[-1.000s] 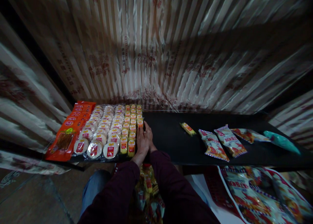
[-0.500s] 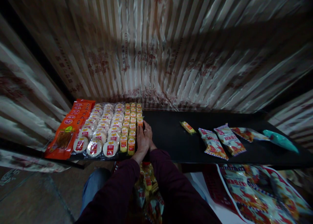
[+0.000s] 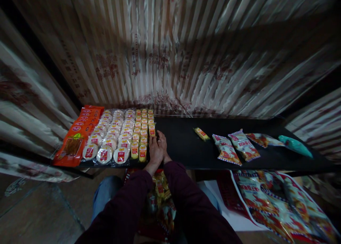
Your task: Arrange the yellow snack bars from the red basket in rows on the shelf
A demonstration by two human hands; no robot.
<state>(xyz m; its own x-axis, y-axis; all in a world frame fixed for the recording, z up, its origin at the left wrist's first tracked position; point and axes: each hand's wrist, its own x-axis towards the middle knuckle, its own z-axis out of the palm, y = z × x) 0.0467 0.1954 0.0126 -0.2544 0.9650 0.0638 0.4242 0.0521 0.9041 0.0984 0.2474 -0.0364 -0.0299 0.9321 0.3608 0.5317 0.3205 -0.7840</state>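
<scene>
My left hand and my right hand are pressed together over the black shelf, at the near end of the third column of small yellow snack packs. Both hands look closed, with fingertips just in front of that column's nearest pack; whatever lies between them is hidden. Left of the yellow packs overlap columns of clear-wrapped round white crackers. Orange snack bags lie in a row at the far left end.
On the shelf's right half lie a single yellow pack, white-and-red snack bags and a green bag. Below stand an open bag of more snack bags and a container of yellow packs. A striped, wrinkled sheet backs the shelf.
The view has shifted slightly, so the shelf sits a little higher. Relative to the shelf, my joined hands have moved slightly toward its front edge, off the nearest yellow pack.
</scene>
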